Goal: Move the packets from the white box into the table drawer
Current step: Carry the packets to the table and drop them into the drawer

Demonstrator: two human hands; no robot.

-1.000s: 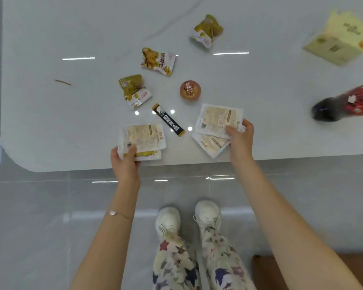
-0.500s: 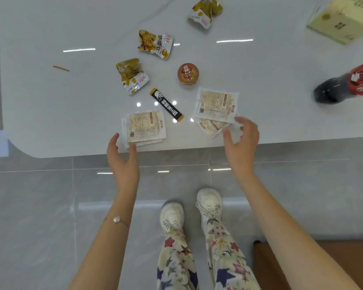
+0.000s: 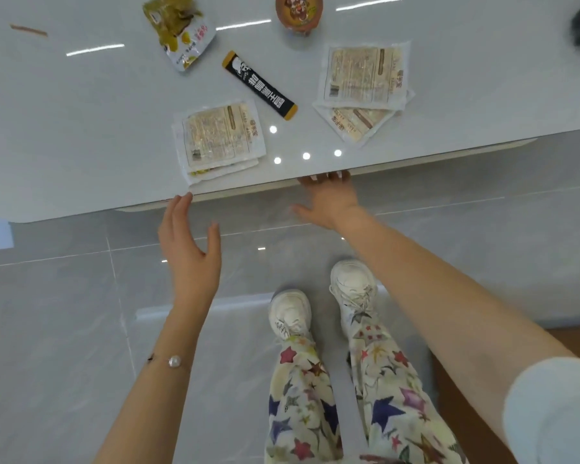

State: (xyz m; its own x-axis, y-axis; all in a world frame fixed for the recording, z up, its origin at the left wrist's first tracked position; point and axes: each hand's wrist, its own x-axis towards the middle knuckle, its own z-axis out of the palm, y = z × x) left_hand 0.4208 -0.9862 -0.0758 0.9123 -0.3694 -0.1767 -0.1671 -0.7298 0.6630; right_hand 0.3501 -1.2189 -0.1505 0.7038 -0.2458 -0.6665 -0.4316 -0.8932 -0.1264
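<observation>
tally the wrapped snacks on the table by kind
white flat packets: 4, in two stacks of two
green crinkled packet: 1
black stick sachet: 1
round brown cup: 1
total: 7

Wearer: loose cream fabric trousers [image 3: 298,406] printed with red, blue and purple stars; chunky white lace-up sneakers [image 3: 290,313] right at the trouser hems, thin chain bracelet [image 3: 174,361] with one round pearl bead on the left hand [image 3: 188,249] wrist, left of the trousers, white short sleeve [image 3: 556,413] to their right.
</observation>
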